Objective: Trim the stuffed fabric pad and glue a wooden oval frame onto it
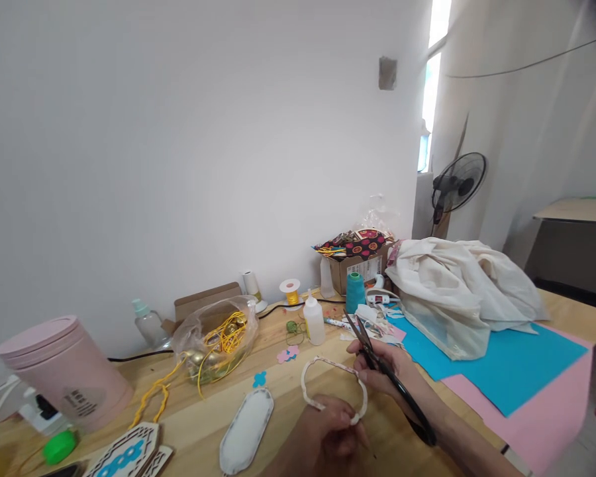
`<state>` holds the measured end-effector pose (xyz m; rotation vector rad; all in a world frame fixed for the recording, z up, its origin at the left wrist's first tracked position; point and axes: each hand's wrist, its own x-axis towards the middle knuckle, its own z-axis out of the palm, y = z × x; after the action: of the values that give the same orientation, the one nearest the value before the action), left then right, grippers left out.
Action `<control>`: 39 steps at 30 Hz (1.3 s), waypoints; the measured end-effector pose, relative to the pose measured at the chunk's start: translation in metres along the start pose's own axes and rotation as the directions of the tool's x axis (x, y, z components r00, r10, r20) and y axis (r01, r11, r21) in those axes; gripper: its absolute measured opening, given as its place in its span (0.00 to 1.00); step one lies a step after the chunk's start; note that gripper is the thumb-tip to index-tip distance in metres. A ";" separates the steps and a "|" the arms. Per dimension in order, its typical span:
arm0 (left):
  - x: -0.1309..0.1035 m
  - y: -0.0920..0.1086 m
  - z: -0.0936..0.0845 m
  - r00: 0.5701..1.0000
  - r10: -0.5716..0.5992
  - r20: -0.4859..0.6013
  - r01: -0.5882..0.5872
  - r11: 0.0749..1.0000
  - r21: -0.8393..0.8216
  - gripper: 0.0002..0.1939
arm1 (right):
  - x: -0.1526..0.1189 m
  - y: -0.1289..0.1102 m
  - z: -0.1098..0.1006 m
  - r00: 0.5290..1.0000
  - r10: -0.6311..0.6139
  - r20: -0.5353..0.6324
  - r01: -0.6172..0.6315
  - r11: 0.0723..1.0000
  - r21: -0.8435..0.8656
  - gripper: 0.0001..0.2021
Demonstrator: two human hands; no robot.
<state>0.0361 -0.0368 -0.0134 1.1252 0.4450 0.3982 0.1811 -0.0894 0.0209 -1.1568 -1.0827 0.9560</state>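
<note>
A thin whitish ring (304, 384), wrapped in cord or fabric, is held at its lower edge by my left hand (330, 430), whose fingers are closed on it. My right hand (395, 371) grips black scissors (395, 379), their blades slightly apart and pointing up and away, just right of the ring. On the table to the left lies an elongated white padded piece (247, 430) with a grey edge. A small blue flower cutout (259, 379) sits above it, and pink and blue cutouts (287, 355) lie beyond the ring.
A white squeeze bottle (314, 319), teal thread (355, 293) and paper scraps stand or lie behind my hands. Leftward are a bag of yellow cords (223, 338) and a pink bin (67, 374). Blue sheets (516, 371) and a white cloth bundle (457, 291) are at the right.
</note>
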 end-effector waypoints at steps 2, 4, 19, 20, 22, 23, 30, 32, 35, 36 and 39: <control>0.001 -0.002 0.002 0.999 -0.017 0.048 0.017 1.000 0.010 0.13 | 0.003 0.004 0.001 0.999 -0.038 -0.010 0.038 0.999 -0.033 0.12; 0.002 -0.002 0.003 0.999 0.011 0.040 -0.012 1.000 0.021 0.11 | 0.004 0.007 -0.001 0.996 -0.080 -0.038 0.074 0.986 -0.149 0.11; 0.004 -0.002 0.000 0.965 0.222 -0.137 -0.171 0.936 0.308 0.13 | -0.020 0.029 -0.007 0.984 -0.178 0.027 0.116 0.516 -0.849 0.07; 0.003 -0.001 0.001 0.964 0.221 -0.145 -0.162 0.926 0.340 0.14 | -0.019 0.029 -0.007 0.985 -0.172 0.019 0.106 0.516 -0.850 0.07; 0.000 0.001 0.002 0.961 0.224 -0.161 -0.145 0.906 0.398 0.15 | -0.019 0.029 -0.008 0.986 -0.167 0.008 0.095 0.520 -0.849 0.06; -0.001 0.003 0.003 0.959 0.227 -0.169 -0.138 0.897 0.421 0.15 | -0.018 0.029 -0.008 0.986 -0.165 0.007 0.094 0.523 -0.847 0.05; -0.003 0.010 0.010 0.949 0.255 -0.187 -0.136 0.863 0.487 0.17 | -0.019 0.028 -0.005 0.986 -0.157 -0.053 0.035 0.511 -0.859 0.05; 0.000 0.007 0.010 0.947 0.261 -0.188 -0.144 0.866 0.478 0.17 | -0.020 0.028 -0.004 0.983 -0.162 -0.080 0.012 0.501 -0.866 0.05; 0.004 0.002 0.008 0.945 0.269 -0.184 -0.158 0.872 0.463 0.17 | -0.021 0.028 -0.002 0.980 -0.174 -0.095 0.002 0.490 -0.872 0.05; 0.005 0.001 0.008 0.944 0.273 -0.184 -0.162 0.873 0.461 0.17 | -0.021 0.027 -0.002 0.980 -0.174 -0.099 -0.001 0.490 -0.872 0.05; 0.004 0.001 0.007 0.940 0.281 -0.193 -0.167 0.872 0.460 0.16 | -0.021 0.028 -0.002 0.973 -0.187 -0.131 -0.022 0.493 -0.870 0.05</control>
<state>0.0431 -0.0401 -0.0108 1.5833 0.6532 0.6776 0.1773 -0.1060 -0.0097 -1.9585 -1.4839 0.1006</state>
